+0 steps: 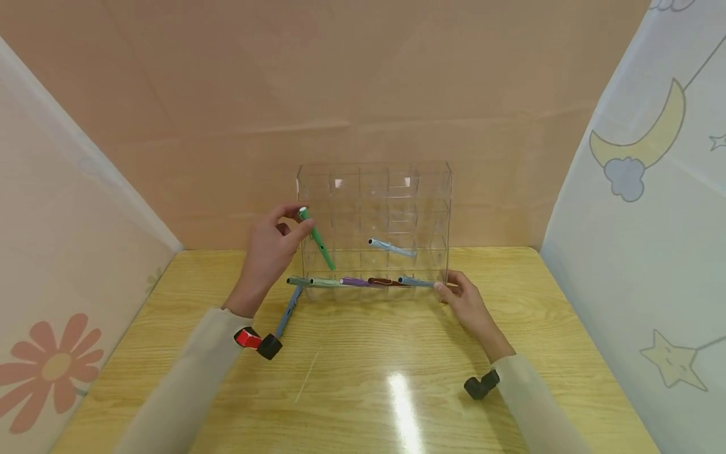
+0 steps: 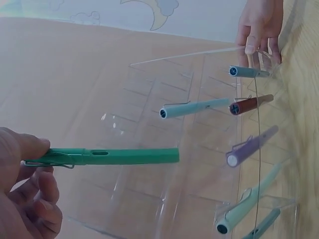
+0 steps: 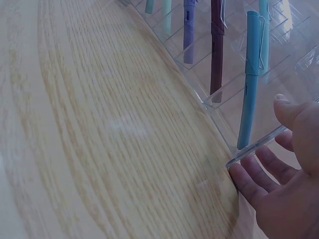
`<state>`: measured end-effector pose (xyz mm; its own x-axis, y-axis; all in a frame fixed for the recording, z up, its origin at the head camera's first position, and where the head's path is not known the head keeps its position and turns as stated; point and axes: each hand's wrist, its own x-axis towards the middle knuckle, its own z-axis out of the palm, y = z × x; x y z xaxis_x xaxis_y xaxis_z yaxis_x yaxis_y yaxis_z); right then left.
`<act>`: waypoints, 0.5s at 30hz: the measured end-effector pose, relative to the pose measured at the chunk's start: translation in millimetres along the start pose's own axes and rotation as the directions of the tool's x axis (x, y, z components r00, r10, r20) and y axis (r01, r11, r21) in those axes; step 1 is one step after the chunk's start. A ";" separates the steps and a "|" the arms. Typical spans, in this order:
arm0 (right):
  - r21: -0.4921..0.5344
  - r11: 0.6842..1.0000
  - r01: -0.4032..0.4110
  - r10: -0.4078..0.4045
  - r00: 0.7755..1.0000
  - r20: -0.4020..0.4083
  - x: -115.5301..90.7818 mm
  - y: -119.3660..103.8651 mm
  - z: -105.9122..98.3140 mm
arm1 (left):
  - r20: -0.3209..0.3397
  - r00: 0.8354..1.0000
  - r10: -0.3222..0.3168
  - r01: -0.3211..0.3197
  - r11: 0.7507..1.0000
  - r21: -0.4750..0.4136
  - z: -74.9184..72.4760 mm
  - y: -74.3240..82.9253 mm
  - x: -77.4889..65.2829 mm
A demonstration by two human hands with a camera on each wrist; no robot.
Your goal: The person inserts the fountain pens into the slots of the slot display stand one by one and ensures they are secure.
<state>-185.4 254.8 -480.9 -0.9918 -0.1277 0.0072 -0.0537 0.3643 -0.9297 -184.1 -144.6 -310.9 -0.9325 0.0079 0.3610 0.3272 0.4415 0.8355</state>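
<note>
My left hand (image 1: 271, 243) pinches a bright green pen (image 1: 318, 239) near its clipped end, thumb on one side and fingertips on the other. The pen slants down across the left side of a clear acrylic rack (image 1: 374, 170) divided into square compartments. At the rack's lower right corner, my right hand (image 1: 465, 302) holds the side wall between thumb and fingers. Along the bottom row lie a dark green pen (image 1: 297, 280), a pale green pen (image 1: 324, 282), a purple pen (image 1: 354, 282), a dark red pen (image 1: 387, 282) and a blue pen (image 1: 416, 282). One row higher sits a light blue pen (image 1: 391, 247).
Another blue pen (image 1: 289, 312) lies on the wooden table (image 1: 351, 366) left of the rack, partly covered by the left wrist camera (image 1: 269, 346). A tan backdrop (image 1: 363, 82) rises behind the rack, with patterned side panels left and right.
</note>
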 end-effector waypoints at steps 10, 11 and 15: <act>0.010 1.000 0.000 0.000 1.000 0.006 0.7 1.0 -1.0 | -0.009 0.999 0.038 -0.038 0.999 -0.021 25.0 2.5 16.6; 0.011 1.000 0.001 -0.001 1.000 0.008 0.8 1.1 -1.1 | -0.010 0.999 0.036 -0.036 0.999 -0.017 26.5 1.7 17.5; 0.018 1.000 0.004 -0.004 1.000 0.009 1.2 1.8 -0.7 | -0.018 1.000 0.017 -0.017 1.000 0.000 32.7 -2.4 20.4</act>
<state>-186.8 256.0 -482.3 -0.9905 -0.1375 0.0072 -0.0550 0.3473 -0.9361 -208.9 -116.2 -319.2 -0.9240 -0.0007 0.3824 0.3428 0.4415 0.8292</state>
